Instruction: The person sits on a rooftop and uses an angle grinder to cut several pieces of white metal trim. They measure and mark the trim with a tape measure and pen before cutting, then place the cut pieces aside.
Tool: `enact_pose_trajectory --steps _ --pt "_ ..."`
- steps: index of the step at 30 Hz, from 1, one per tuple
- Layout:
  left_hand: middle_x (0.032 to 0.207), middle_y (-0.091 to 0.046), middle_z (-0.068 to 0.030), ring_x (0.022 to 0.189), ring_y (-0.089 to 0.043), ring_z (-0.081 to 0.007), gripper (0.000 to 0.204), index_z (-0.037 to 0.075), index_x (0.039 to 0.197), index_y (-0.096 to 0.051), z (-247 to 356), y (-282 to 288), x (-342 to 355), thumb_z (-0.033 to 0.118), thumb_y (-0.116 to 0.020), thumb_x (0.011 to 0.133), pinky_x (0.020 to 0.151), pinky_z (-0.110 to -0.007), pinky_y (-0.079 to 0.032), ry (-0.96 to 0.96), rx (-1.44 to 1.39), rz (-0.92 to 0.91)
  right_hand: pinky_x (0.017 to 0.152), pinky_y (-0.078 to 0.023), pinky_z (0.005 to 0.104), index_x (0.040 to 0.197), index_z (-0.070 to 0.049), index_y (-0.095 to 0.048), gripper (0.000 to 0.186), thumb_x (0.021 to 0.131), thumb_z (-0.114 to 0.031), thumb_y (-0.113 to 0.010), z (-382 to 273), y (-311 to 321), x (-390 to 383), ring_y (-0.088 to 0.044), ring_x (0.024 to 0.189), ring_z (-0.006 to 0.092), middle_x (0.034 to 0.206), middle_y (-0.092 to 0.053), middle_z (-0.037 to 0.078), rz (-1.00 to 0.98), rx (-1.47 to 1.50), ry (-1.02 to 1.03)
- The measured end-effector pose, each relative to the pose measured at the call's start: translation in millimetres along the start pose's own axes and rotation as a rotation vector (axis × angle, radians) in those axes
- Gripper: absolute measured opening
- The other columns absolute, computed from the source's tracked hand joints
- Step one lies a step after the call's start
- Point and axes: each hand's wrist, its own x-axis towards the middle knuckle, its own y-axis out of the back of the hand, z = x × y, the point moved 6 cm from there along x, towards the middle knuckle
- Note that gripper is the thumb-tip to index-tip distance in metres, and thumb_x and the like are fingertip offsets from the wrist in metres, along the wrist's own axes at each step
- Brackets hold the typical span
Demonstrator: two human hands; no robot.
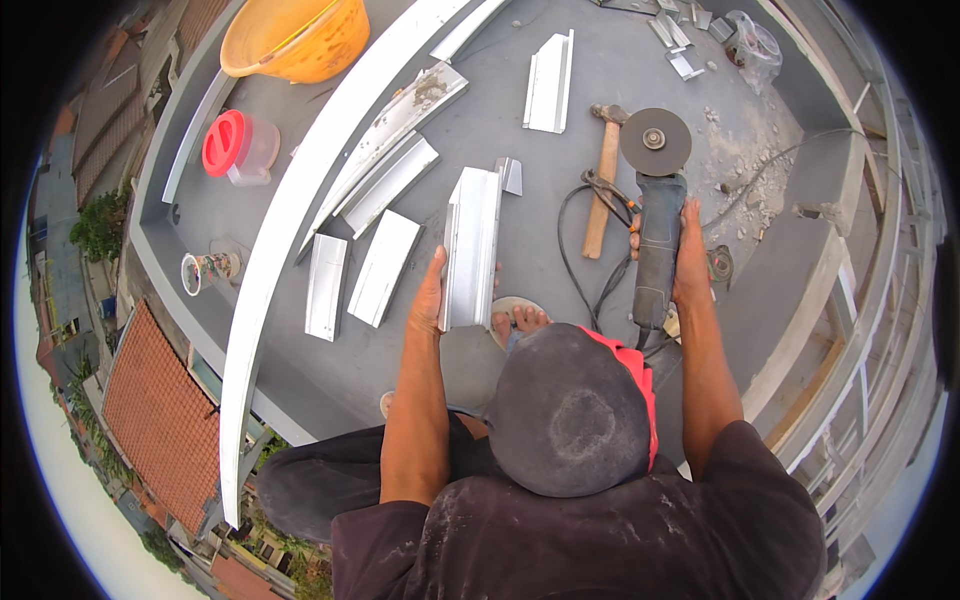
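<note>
One short silver folded-metal channel [472, 250]: clasped by its near end between thumb and fingers of the left hand [430, 292]. One dark-grey angle grinder [658, 245], round dark disc [672, 148] fitted: gripped around its body by the right hand [692, 262], apart from the channel. Several short silver metal lengths [385, 268]: seemingly cut, laid loose. One long white strip [262, 270]: seemingly uncut.

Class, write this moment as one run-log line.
left hand: holds metal channel | right hand: grips angle grinder | nearby: hammer on grey floor
</note>
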Motion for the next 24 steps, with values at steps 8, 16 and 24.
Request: enact_pose_trajectory --steps 8,16,24 --pt "0.123 -0.074 -0.0241 0.098 -0.077 -0.0310 0.081 -0.002 0.152 -0.057 11 -5 -3 0.066 -0.041 0.112 0.084 -0.045 -0.066 -0.073 -0.045 -0.014 0.068 -0.061 0.0338 0.129 -0.003 -0.066 0.078 0.111 -0.075 -0.041 5 7 -1 -0.072 0.077 0.0188 0.098 -0.071 0.008 0.016 -0.006 -0.031" --pt "0.138 -0.059 -0.0270 0.132 -0.056 -0.0398 0.095 -0.011 0.151 -0.046 17 -24 -3 0.050 -0.088 0.091 0.114 -0.049 -0.045 -0.421 1.051 1.005 0.069 -0.059 0.0349 0.128 -0.003 -0.065 0.070 0.115 -0.067 -0.040 14 10 -5 -0.072 0.075 0.0195 0.098 -0.073 0.010 0.010 -0.208 -0.012" --pt "0.139 -0.056 -0.0246 0.137 -0.048 -0.0440 0.099 -0.002 0.155 -0.046 -22 -106 -12 0.051 -0.093 0.086 0.117 -0.054 -0.040 -0.705 1.385 0.901 0.069 -0.058 0.0350 0.120 -0.003 -0.069 0.068 0.117 -0.064 -0.038 16 -5 -8 -0.071 0.073 0.0201 0.089 -0.073 0.011 -0.056 -0.338 0.039"
